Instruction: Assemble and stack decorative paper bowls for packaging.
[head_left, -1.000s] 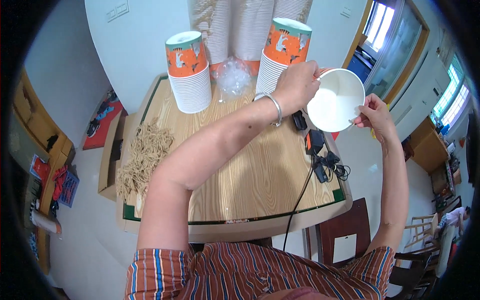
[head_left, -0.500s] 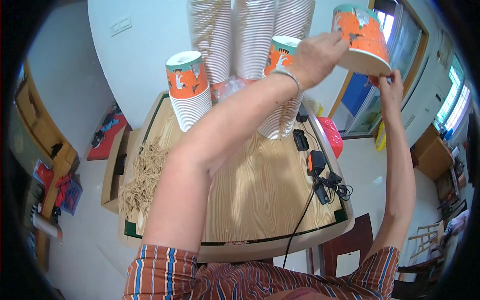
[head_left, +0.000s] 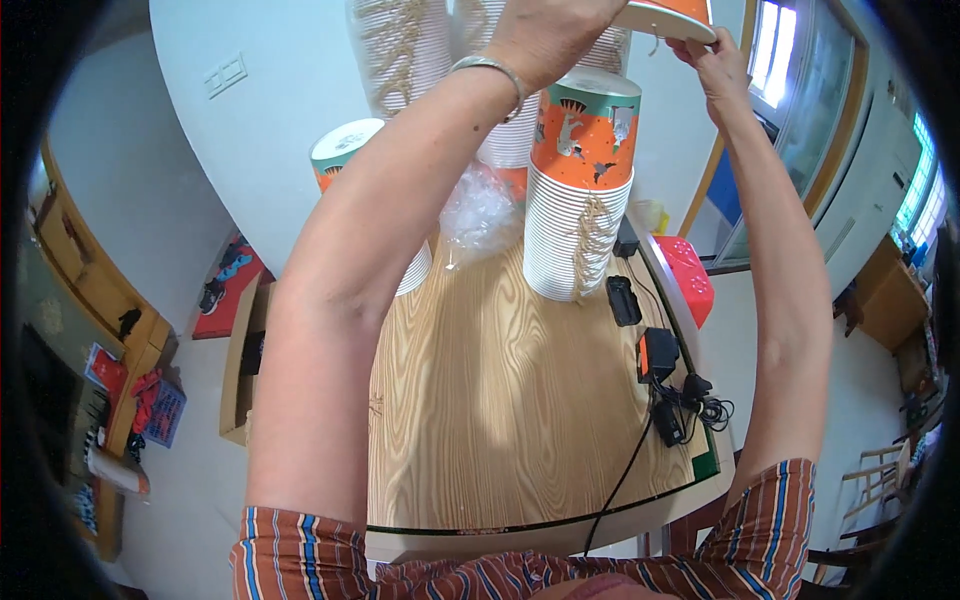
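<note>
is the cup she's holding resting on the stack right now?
No: the orange cup is held up in both hands, left hand and right hand, clear above the stack of cups.

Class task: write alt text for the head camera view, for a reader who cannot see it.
Seen from above, a person's left hand and right hand hold an orange paper cup raised at the picture's top edge. Below, a tall stack of paper cups stands on a wooden table, with black chargers and cables along its right side.
</note>
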